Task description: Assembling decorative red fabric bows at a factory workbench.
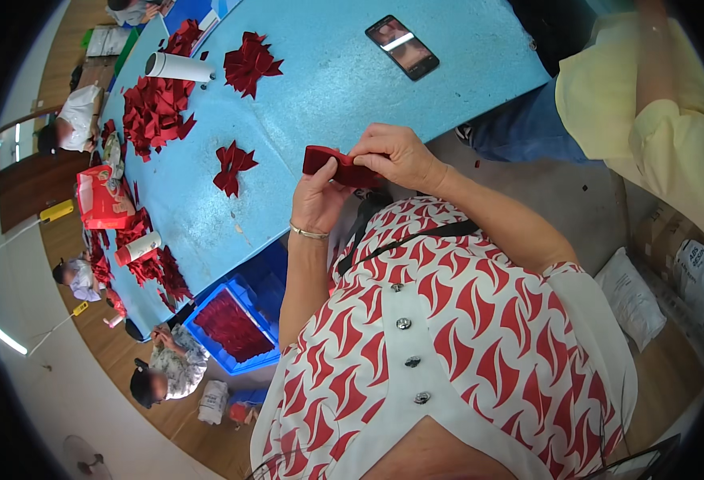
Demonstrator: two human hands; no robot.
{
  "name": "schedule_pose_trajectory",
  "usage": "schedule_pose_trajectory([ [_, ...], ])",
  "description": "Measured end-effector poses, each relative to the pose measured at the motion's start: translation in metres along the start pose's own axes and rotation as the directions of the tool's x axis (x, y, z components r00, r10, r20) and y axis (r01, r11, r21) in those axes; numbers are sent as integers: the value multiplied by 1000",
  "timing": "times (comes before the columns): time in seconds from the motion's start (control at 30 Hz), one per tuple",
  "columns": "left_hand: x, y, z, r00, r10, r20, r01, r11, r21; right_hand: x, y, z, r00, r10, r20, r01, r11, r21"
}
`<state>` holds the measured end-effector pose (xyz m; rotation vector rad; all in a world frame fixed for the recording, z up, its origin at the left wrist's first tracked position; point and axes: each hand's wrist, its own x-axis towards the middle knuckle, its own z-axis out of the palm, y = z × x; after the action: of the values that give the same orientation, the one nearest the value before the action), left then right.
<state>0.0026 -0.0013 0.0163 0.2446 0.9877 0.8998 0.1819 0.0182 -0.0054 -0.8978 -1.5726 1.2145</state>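
A dark red velvet-like ribbon bow (317, 158) is stretched between my two hands, just off the near edge of the blue table. My left hand (317, 202) grips its left loop, thumb on top. At the pinched middle and right side, the fingers of my right hand (401, 158) are closed on the fabric; what the fingertips press is partly hidden. Beyond my left hand, a finished-looking red bow (233, 168) with pointed tails lies on the tabletop. Farther off lies a small cluster of red bows (250, 64).
On the blue table (320, 88) are a phone (402, 48), a large heap of red bows (156, 112), a white bottle (180, 67) and a red bag (102, 198). A blue crate (240, 364) of red pieces stands at lower left. A person in yellow (608, 76) is at right.
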Motion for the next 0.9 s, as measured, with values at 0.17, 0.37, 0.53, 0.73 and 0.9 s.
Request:
schedule_pose_trajectory([
  [0.17,18,-31,4,999,-32,12,32,999,12,-14,25,-6,993,-99,-64,89,985,-148],
  [0.37,41,-54,-1,999,-41,-24,44,991,125,-35,64,-19,996,-3,-88,-3,998,-67],
  [0.53,52,-56,3,985,-172,0,171,976,137,-49,82,-25,965,149,-217,-130,987,98],
  [0.73,57,-54,-15,961,-221,166,229,973,-33,-51,99,-33,901,397,-172,-375,915,150],
  [0.9,39,-30,14,989,-23,148,19,1000,24,-37,82,-13,901,430,-62,-383,854,351],
])
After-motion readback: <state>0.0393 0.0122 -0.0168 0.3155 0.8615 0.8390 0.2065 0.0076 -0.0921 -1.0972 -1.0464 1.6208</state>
